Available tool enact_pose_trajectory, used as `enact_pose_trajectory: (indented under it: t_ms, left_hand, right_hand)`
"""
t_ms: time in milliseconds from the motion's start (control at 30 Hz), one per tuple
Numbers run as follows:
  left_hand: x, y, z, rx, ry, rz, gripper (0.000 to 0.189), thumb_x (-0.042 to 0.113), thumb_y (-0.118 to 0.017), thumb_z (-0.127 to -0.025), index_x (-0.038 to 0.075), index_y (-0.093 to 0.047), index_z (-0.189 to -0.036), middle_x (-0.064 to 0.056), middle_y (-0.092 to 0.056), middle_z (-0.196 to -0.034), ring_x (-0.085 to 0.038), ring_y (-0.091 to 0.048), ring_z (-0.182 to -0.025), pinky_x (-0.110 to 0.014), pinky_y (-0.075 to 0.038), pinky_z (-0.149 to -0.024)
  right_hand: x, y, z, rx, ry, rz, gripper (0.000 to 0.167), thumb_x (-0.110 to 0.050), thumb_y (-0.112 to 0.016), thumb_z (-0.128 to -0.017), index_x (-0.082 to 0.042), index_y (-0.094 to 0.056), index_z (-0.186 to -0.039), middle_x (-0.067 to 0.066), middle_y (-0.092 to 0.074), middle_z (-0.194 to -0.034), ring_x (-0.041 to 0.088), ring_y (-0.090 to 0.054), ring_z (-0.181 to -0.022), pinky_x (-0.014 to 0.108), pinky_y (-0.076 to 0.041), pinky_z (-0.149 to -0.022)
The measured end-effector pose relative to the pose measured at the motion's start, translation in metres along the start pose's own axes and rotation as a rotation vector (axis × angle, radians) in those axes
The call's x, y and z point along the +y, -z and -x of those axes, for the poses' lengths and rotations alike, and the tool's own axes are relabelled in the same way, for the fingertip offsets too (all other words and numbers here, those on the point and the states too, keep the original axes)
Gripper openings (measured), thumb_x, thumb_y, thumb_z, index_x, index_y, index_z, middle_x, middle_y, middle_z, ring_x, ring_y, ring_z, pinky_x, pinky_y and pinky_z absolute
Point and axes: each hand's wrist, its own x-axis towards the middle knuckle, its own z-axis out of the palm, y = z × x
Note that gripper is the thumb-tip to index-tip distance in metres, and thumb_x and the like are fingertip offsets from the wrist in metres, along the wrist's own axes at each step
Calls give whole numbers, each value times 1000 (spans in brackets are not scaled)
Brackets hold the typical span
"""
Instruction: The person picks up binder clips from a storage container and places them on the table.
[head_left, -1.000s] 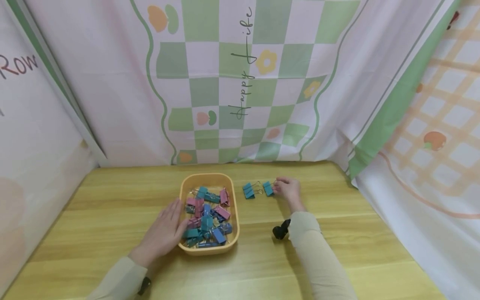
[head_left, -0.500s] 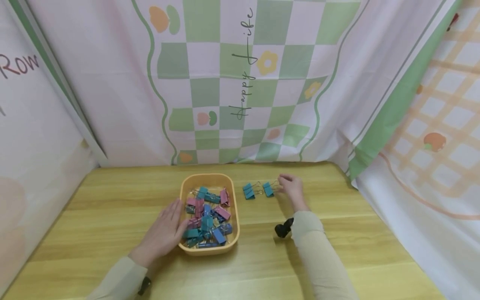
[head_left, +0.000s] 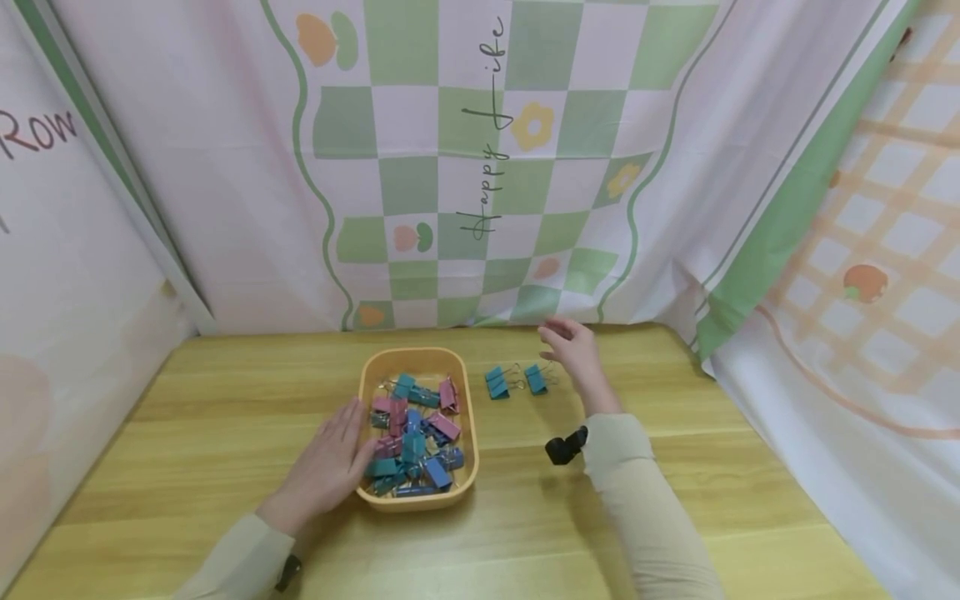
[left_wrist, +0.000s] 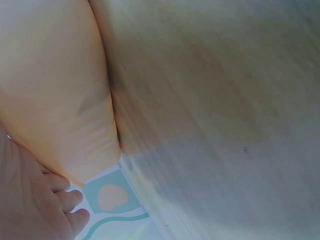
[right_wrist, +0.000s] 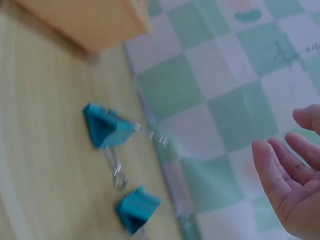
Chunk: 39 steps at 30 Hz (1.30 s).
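My left hand (head_left: 324, 462) lies with straight fingers along the left wall of a yellow plastic basket (head_left: 472, 467); the left wrist view shows its fingertips (left_wrist: 70, 200) against the basket's side. Inside the basket is a heap of teal, pink and blue binder clips (head_left: 412, 447). To the basket's right, two teal binder clips stand on the table: one nearer the basket (head_left: 497, 382) and one farther right (head_left: 536, 379), both with wire handles pointing right. My right hand (head_left: 576, 354) hovers just beyond the farther clip, fingers loosely bent and holding nothing.
The wooden table (head_left: 247, 392) ends at a checkered curtain (head_left: 480, 283) behind the basket. More printed cloth hangs at the left and right sides. A small black device (head_left: 566, 447) sits at my right wrist.
My right hand has let go of the farther teal binder clip and risen away toward the curtain. The left hand and the basket stay in place.
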Motion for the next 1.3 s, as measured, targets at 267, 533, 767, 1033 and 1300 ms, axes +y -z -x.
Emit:
enact_pose_trajectory:
  t_ms: [267,533,767,1033,1300]
  left_hand:
    - [0,0,0,-4,5,-4,62,34,-35,-100,-8,-18,-142,-22,-14,-148,-38,-18,-134,-49,-16,-108]
    - [-1,0,0,8,-9,-2,62,34,-35,-100,-8,-18,-142,-22,-14,-148,-38,-18,-134,-49,-16,-108]
    - [0,0,0,11,-9,-1,62,34,-35,-100,-8,-19,-142,-22,-14,-148,-38,-17,-134,-49,-16,-107]
    - [0,0,0,13,-10,-3,62,34,-35,-100,-8,-19,-142,-23,-15,-148,-38,-17,-134,-49,-17,-107]
    - [0,0,0,21,-14,-9,62,33,-36,-99,-9,-20,-141,-24,-18,-147,-39,-19,-133,-50,-19,-107]
  right_hand:
    - [-26,-27,12,-145,73,12,46,-9,-59,-90,3,-43,-132,20,-50,-126,30,-51,-111,32,-52,-79]
    - [-36,-57,23,-255,138,51,43,-5,-59,-89,5,-46,-128,23,-54,-119,33,-54,-105,34,-54,-76]
    - [-36,-80,36,-342,175,119,41,-10,-61,-89,2,-50,-127,20,-56,-117,28,-58,-96,35,-54,-73]
    - [-30,-105,50,-410,187,169,37,-10,-63,-87,-1,-55,-123,16,-59,-113,24,-59,-93,35,-55,-72]
    - [-25,-130,65,-542,180,218,36,-12,-64,-88,-3,-56,-122,16,-59,-111,23,-61,-83,41,-55,-65]
